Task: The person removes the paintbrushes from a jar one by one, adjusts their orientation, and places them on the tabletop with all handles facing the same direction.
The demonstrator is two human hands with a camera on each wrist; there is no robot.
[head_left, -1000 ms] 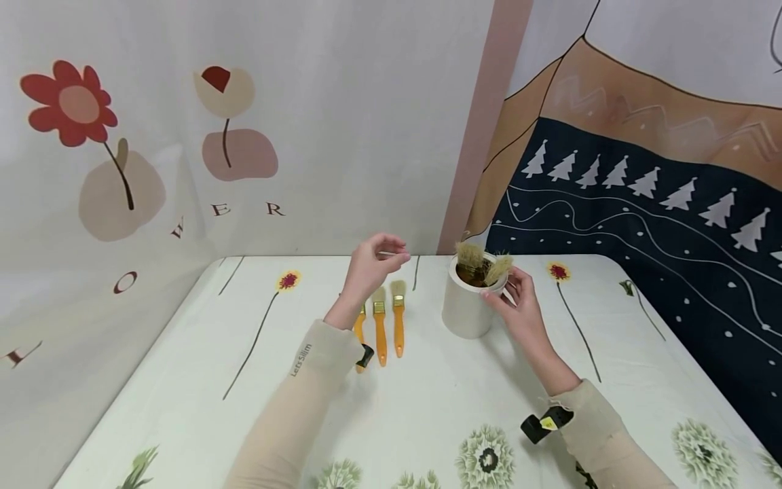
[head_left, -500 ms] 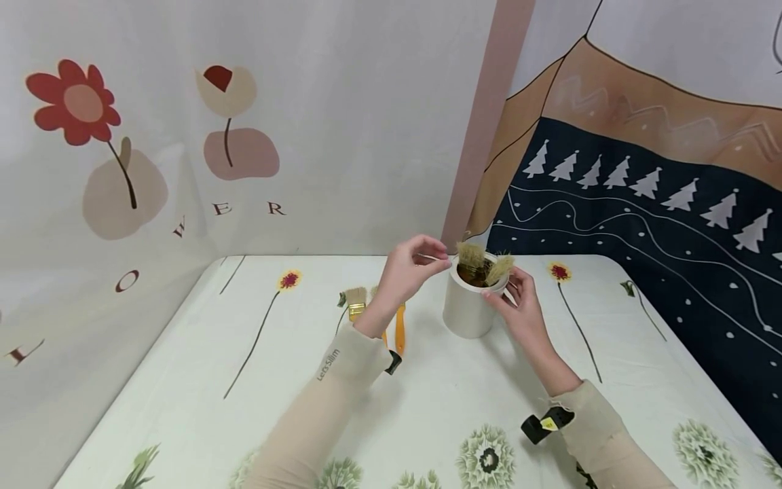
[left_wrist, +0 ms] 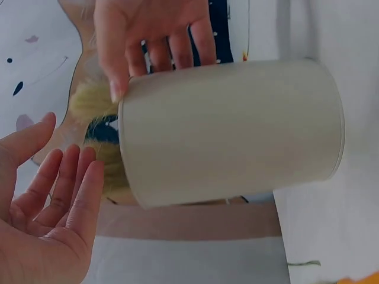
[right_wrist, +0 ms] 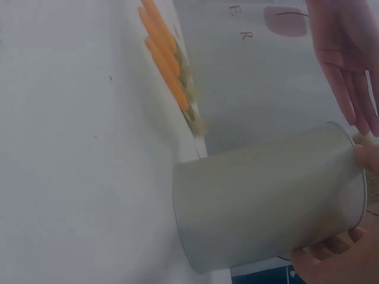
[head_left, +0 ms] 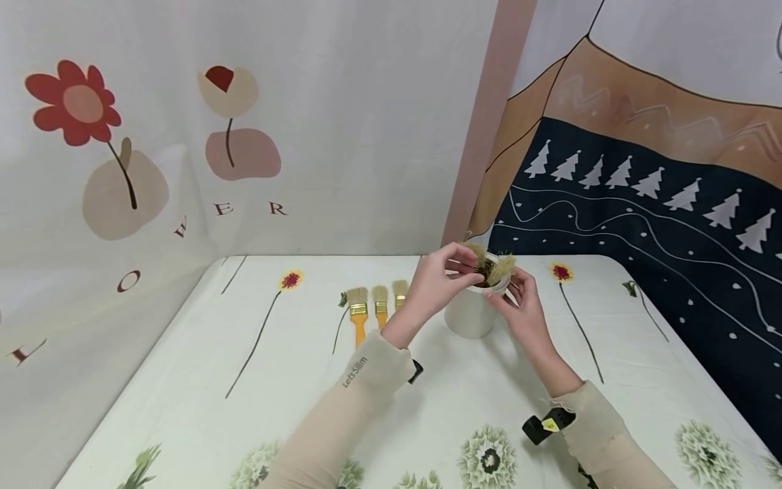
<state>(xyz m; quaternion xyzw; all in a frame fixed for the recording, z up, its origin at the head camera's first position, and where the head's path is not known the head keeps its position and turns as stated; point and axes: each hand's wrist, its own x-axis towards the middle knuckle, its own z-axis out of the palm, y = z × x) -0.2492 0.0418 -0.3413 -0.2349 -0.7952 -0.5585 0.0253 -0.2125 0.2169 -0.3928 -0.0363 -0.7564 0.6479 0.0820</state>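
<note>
A cream cylindrical container stands upright at the back right of the table. Pale, bushy bristle tufts stick out of its top, resembling brush heads; whatever is below them is hidden inside. My right hand holds the container from the right, thumb at the rim and fingers along the wall. My left hand hovers at the left side of the opening, overlapping one tuft in the head view. From the left wrist, my left fingers are loosely bent beside the tufts, thumb well apart, with nothing pinched between them.
Three paintbrushes with orange handles lie side by side left of the container, partly behind my left forearm. A flower-printed white cloth covers the table. Printed curtains hang along its back and right.
My left hand has moved right, from above the paintbrushes over to the container's mouth. My right hand and the container have stayed in place.
</note>
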